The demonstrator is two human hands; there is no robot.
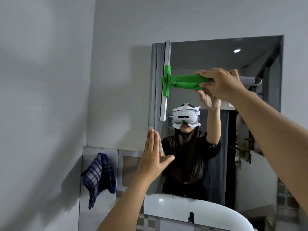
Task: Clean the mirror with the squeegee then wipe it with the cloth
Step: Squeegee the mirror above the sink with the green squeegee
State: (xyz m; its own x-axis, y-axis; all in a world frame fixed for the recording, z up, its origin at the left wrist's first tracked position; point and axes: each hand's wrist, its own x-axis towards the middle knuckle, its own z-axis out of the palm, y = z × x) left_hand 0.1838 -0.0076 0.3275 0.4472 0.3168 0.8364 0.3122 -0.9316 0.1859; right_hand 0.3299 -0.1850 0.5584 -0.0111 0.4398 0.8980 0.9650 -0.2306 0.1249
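**Squeegee on the mirror's left edge, cloth hanging at lower left**

Grey wall (50, 80) fills the left and top of the view. Mirror (216, 147) is set into it right of centre and reflects the person, in a white headset and dark clothing, with one arm raised.

White sink (166, 209) sits below the mirror, at the near bottom edge; a small dark fitting stands on it.

Blue checked cloth (98, 177) hangs against a pale panel on the wall, low and left of the mirror, well apart from both hands.

Green squeegee (180, 81): blade upright, against the glass just inside the mirror's left edge, in the upper half. Handle runs horizontally to the right.

Right hand (221, 84): grip is closed around the far end of the squeegee handle, fingers on top, thumb underneath. Forearm comes in from the lower right.

Left hand (154, 157): grip holds nothing. Hand is flat, fingers together and pointing up, thumb out to the right, at the mirror's lower left edge. Cannot tell if the palm touches the glass.
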